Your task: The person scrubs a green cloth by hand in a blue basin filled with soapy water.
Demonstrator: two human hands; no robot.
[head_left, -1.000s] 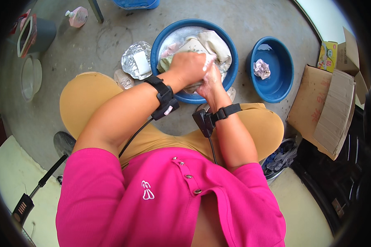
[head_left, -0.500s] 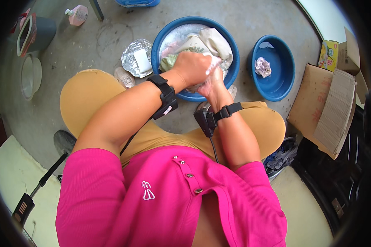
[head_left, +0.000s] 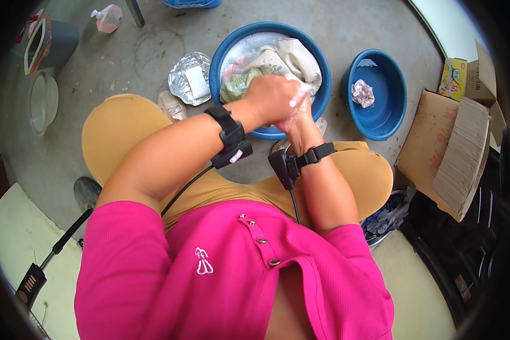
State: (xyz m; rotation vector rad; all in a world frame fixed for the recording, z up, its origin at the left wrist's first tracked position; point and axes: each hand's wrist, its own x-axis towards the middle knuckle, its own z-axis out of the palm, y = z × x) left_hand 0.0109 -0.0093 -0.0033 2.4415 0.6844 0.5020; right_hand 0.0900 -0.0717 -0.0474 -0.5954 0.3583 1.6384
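A wet cloth [head_left: 298,95] is being gripped by both hands over the near rim of the large blue basin [head_left: 317,62]. The left hand [head_left: 273,96] is being held closed in a fist around the cloth; the right hand [head_left: 298,116] is being pressed against it from below, fingers curled on the same cloth, partly hidden by the left. A black strap is being worn on each wrist.

Containers, counted:

1. The large blue basin is being used to hold water and several pale garments [head_left: 277,59], bunched together; their number cannot be told.
2. A smaller blue basin [head_left: 392,107] is being kept just to the right of the first on the concrete floor [head_left: 124,62]; one crumpled pale cloth [head_left: 362,92] is being held in it.
3. One foil tray [head_left: 178,76] is being kept just left of the large basin; one white soap bar [head_left: 197,82] is lying in it.
4. One grey bucket [head_left: 62,39] and one pale round bowl [head_left: 42,102] are being kept at far left; contents cannot be told.
5. One pink pump bottle [head_left: 110,17] is standing at the top edge.
6. One open cardboard box [head_left: 453,153] is being kept at right.
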